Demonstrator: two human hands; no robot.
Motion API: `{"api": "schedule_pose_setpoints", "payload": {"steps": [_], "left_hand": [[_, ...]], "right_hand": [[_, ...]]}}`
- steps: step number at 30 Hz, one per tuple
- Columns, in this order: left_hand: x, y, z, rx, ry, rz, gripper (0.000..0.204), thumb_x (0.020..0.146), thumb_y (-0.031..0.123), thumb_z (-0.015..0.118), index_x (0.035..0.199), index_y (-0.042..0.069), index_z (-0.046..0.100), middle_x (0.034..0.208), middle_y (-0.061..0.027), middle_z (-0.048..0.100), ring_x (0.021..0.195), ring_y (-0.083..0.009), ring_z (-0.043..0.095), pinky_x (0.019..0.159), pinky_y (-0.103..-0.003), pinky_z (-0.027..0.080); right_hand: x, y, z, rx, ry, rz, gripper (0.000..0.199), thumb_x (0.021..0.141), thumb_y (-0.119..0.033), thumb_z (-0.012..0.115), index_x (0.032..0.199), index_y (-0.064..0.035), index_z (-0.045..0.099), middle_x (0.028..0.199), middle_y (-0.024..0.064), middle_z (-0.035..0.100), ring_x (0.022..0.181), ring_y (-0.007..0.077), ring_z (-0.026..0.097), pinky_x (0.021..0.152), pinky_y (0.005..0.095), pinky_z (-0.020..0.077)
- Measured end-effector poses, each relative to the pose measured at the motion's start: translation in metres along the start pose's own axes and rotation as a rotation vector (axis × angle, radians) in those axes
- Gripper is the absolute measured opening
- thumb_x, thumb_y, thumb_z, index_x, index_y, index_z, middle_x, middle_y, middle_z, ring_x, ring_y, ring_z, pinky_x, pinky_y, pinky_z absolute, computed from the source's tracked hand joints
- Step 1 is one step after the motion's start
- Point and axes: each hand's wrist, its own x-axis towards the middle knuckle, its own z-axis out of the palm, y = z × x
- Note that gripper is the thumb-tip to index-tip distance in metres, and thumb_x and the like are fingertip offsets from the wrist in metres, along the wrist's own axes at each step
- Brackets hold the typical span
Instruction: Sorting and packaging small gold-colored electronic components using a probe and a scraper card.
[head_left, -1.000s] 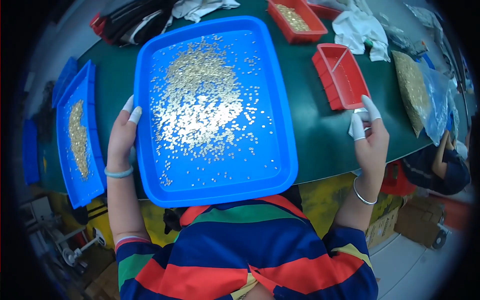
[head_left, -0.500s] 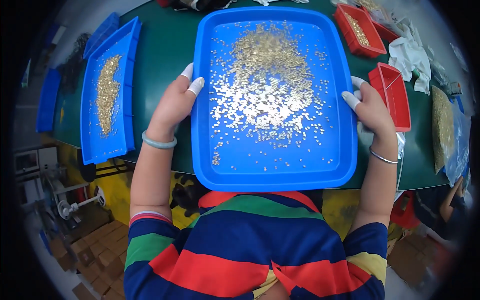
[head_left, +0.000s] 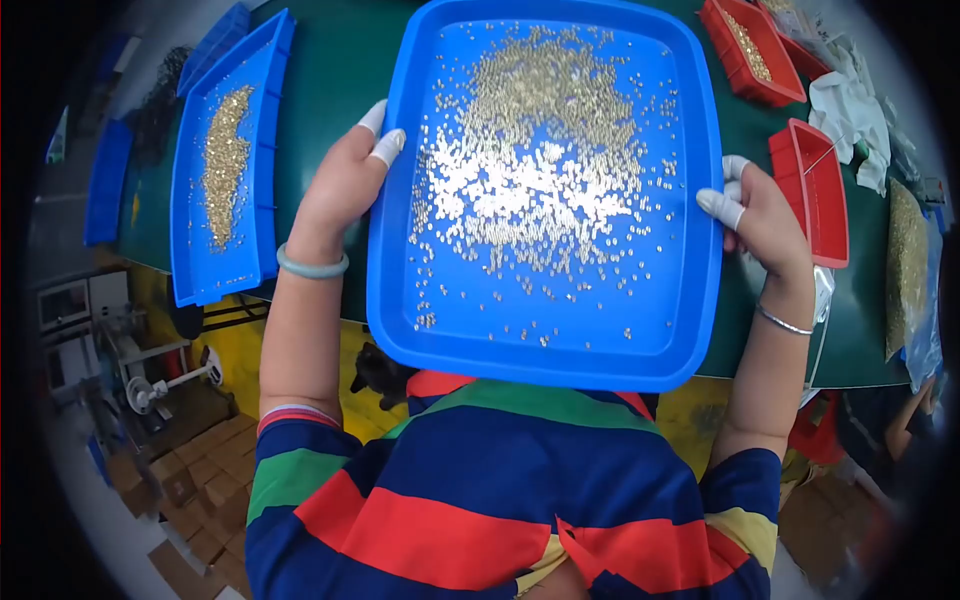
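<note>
A large blue tray (head_left: 540, 335) is held in front of me, close to my striped shirt. Small shiny gold pieces (head_left: 545, 100) lie scattered in it, densest in the far and middle parts, with a bright glare across them. My left hand (head_left: 345, 180) grips the tray's left rim, white finger covers on the thumb and a finger. At the right rim my right hand (head_left: 755, 215) grips too, also wearing white finger covers. The fingers under the tray are partly hidden on both sides.
On the green table (head_left: 325, 75), another blue tray (head_left: 265, 200) with a gold heap stands at left. To the right are a red bin (head_left: 770, 92) with gold pieces, a second red bin (head_left: 830, 215), white cloth (head_left: 850, 110) and a filled clear bag (head_left: 905, 270). Cardboard boxes (head_left: 205, 470) sit below left.
The tray has tilted slightly clockwise, its near edge swinging left. The gold pieces have shifted and spread a little. Both hands keep their grip on the rims.
</note>
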Motion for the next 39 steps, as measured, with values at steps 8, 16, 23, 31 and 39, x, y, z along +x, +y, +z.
{"api": "schedule_pose_setpoints", "payload": {"steps": [8,16,23,31,39], "left_hand": [[-0.016,0.028,0.018,0.143,-0.151,-0.155,0.051,0.087,0.020,0.052,0.129,-0.006,0.036,0.089,-0.0139,0.061,0.074,-0.0149,0.058,0.064,-0.027,0.046],[-0.168,0.060,-0.023,-0.390,-0.116,0.068,0.015,0.082,0.007,0.051,0.086,-0.003,0.060,0.056,-0.0034,0.054,0.044,-0.0081,0.046,0.044,-0.021,0.037],[-0.267,0.072,0.086,0.074,-0.271,-0.297,0.031,0.083,0.015,0.059,0.108,-0.002,0.056,0.069,-0.0081,0.060,0.057,-0.0127,0.055,0.053,-0.023,0.044],[-0.290,0.002,0.006,-0.395,0.037,-0.490,0.040,0.085,0.016,0.057,0.119,-0.001,0.045,0.075,-0.0032,0.058,0.053,-0.0057,0.050,0.046,-0.017,0.040],[-0.264,0.006,0.064,-0.402,0.353,-0.337,0.052,0.081,0.003,0.053,0.128,-0.005,0.032,0.073,-0.0006,0.058,0.052,-0.0020,0.047,0.045,-0.015,0.038]], "right_hand": [[-0.024,0.028,0.003,0.052,0.212,0.102,0.027,0.084,-0.025,0.057,0.097,-0.0017,0.052,0.054,-0.0018,0.049,0.037,0.0056,0.042,0.034,0.0181,0.0279],[-0.022,0.048,0.007,0.351,0.198,0.068,0.024,0.088,-0.025,0.053,0.094,-0.0023,0.053,0.061,-0.0010,0.050,0.036,0.0039,0.038,0.030,0.0173,0.0268],[-0.047,0.042,0.010,0.528,-0.256,0.156,0.027,0.090,-0.022,0.050,0.105,0.0004,0.047,0.072,0.0076,0.060,0.048,0.0133,0.059,0.039,0.0194,0.0493],[-0.134,-0.003,0.122,0.354,-0.588,0.304,0.020,0.091,-0.020,0.048,0.099,-0.0015,0.049,0.067,0.0082,0.060,0.048,0.0142,0.059,0.041,0.0206,0.0458],[-0.053,0.030,0.032,-0.358,0.420,-0.596,0.034,0.084,-0.016,0.058,0.114,-0.0002,0.053,0.081,0.0047,0.058,0.070,0.0101,0.054,0.063,0.0242,0.0441]]}}
